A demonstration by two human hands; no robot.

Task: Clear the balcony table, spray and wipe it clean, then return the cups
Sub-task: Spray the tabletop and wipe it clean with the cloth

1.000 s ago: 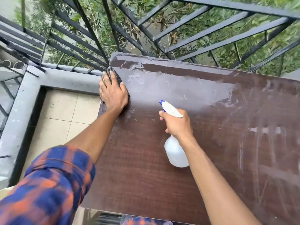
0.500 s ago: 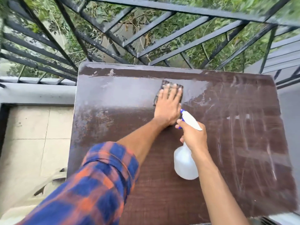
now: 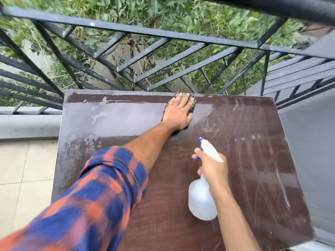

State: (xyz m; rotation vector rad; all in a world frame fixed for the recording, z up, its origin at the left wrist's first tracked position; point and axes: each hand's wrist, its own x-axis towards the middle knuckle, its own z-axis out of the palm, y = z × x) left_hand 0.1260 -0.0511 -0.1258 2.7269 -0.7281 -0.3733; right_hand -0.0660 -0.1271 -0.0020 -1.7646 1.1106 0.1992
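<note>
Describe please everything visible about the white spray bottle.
The translucent white plastic spray bottle has a rounded body, a white spray head and a blue trigger and nozzle tip. The right hand grips its neck, one finger at the trigger. It is tilted, nozzle toward the far left, over the dark brown wooden table. Whether its base touches is unclear.

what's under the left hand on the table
A dark cloth lies under the left hand, pressed flat on the table. Only its edges show past the fingers; the rest is covered.
</note>
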